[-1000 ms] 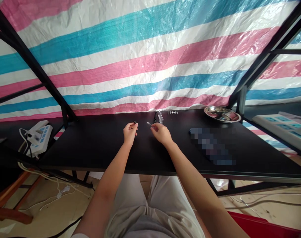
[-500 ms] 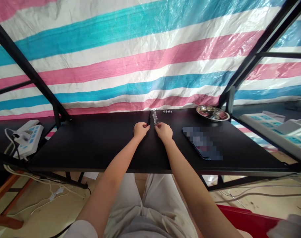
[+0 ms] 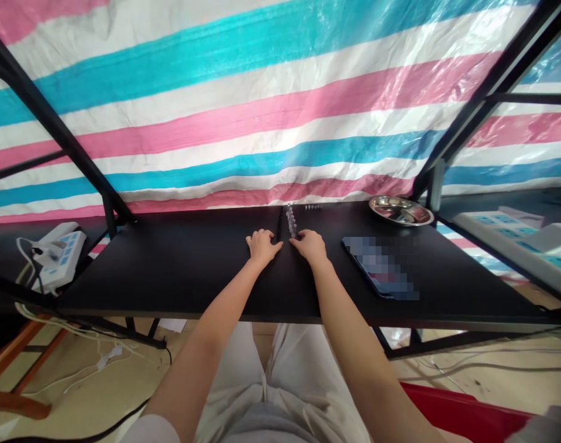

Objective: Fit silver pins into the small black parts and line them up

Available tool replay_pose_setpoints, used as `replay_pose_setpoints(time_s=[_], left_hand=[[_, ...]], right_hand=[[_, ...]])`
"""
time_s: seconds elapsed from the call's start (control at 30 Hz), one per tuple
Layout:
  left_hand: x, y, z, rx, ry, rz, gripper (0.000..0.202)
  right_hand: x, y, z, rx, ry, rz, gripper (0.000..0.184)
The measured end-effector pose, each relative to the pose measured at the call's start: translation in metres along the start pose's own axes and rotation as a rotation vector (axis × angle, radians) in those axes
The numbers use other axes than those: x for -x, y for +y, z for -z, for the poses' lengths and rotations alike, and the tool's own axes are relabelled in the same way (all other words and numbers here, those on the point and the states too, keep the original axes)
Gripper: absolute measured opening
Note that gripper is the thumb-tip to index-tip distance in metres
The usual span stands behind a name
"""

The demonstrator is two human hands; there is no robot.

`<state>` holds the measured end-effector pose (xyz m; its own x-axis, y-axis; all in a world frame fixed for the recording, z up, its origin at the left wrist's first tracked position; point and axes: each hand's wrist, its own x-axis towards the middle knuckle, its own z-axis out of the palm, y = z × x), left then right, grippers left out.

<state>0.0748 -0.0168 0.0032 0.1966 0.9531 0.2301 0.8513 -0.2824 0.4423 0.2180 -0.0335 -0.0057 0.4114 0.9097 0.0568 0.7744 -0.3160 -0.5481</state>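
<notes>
Two narrow rows of small pieces run away from me on the black tabletop: a dark row (image 3: 280,221) on the left and a pale, shiny row (image 3: 290,219) on the right. The pieces are too small to name. By the near end of the dark row is my left hand (image 3: 263,245), fingers spread and thumb apart, with nothing seen in it. My right hand (image 3: 310,246) rests at the near end of the pale row, thumb and forefinger apart around that end. A short row of shiny pieces (image 3: 314,207) lies at the back edge.
A round metal dish (image 3: 400,211) stands at the back right, and a dark, phone-like slab (image 3: 377,271), partly blurred, lies right of my hands. Power strips (image 3: 61,261) with cables sit at the left. Black frame posts (image 3: 72,154) and a striped sheet (image 3: 243,123) bound the table.
Both hands have loosened from pinches at the rows' near ends; the thumbs and fingers are now apart. The left hand's fingers have spread. The view has shifted slightly.
</notes>
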Motion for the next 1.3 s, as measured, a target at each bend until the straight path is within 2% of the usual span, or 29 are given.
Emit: replay_pose_setpoints(time_s=[0.17, 0.33, 0.43, 0.7, 0.87, 1.03, 1.17, 1.3], left_hand=[[0.016, -0.002, 0.005, -0.050, 0.108, -0.151, 0.044], [0.022, 0.002, 0.005, -0.188, 0.102, -0.296, 0.050], [0.023, 0.003, 0.004, -0.253, 0.073, -0.284, 0.054], [0.021, 0.002, 0.009, -0.248, 0.044, -0.279, 0.039], [0.017, -0.004, 0.009, -0.139, 0.125, -0.254, 0.023], [0.017, -0.007, 0.013, -0.035, 0.228, -0.218, 0.021], [0.019, -0.008, 0.018, 0.074, 0.354, -0.185, 0.022], [0.021, -0.008, 0.020, 0.134, 0.420, -0.170, 0.021]], right_hand=[[0.001, 0.000, 0.001, 0.000, -0.020, 0.003, 0.040], [0.004, -0.003, 0.003, 0.007, -0.032, 0.000, 0.038], [0.005, -0.004, 0.003, 0.027, -0.024, 0.002, 0.036], [0.008, -0.010, 0.004, 0.061, -0.041, -0.005, 0.033], [0.010, -0.012, 0.002, 0.087, -0.013, 0.014, 0.028], [0.011, -0.013, -0.001, 0.087, 0.007, 0.041, 0.021], [0.015, -0.018, -0.003, 0.031, -0.014, 0.139, 0.017], [0.019, -0.024, -0.004, 0.000, -0.003, 0.237, 0.016]])
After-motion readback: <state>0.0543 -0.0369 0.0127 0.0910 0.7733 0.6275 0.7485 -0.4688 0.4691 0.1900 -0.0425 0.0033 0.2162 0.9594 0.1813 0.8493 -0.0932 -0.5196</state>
